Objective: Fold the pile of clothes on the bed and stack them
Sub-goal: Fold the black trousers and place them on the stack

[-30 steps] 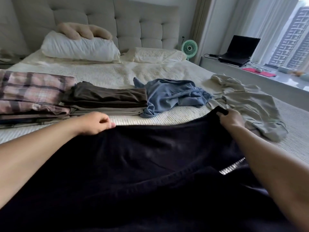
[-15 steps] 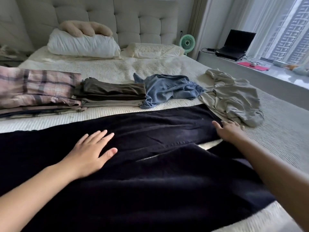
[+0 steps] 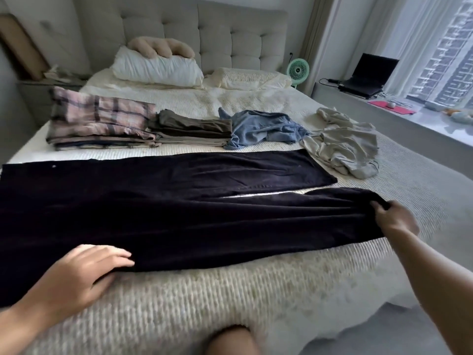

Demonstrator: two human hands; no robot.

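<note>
In the head view, the black trousers [image 3: 179, 201] lay spread lengthwise across the bed [image 3: 230, 298], both legs now visible with a pale strip of bedcover showing between them, where half a second before the legs had overlapped more. The left hand [image 3: 76, 275] had moved from the middle of the cloth down to the near edge; its grip closed on that edge, fingers over the top and thumb beneath. The right hand [image 3: 395, 220] had shifted from the far leg's end to the near leg's end, and its grip held the bunched hem in curled fingers. The camera had also drawn back, so more of the near bedcover showed.

The left part of the trousers ran out of the frame, so the waistband could not be seen. The right fingertips were buried in dark cloth and hard to tell apart. Motion blur softened the near bedcover and both forearms.

Beyond the trousers sat a folded plaid stack [image 3: 99, 126] and, just beside it, a folded brown stack [image 3: 192, 130]. To their right lay a crumpled blue shirt [image 3: 263, 129] and a crumpled beige garment [image 3: 343, 147], the latter near the far leg's end. Pillows [image 3: 156, 67] rested against the headboard, a green fan [image 3: 297, 70] stood by the bed, and a laptop [image 3: 368, 75] sat on the window ledge.
</note>
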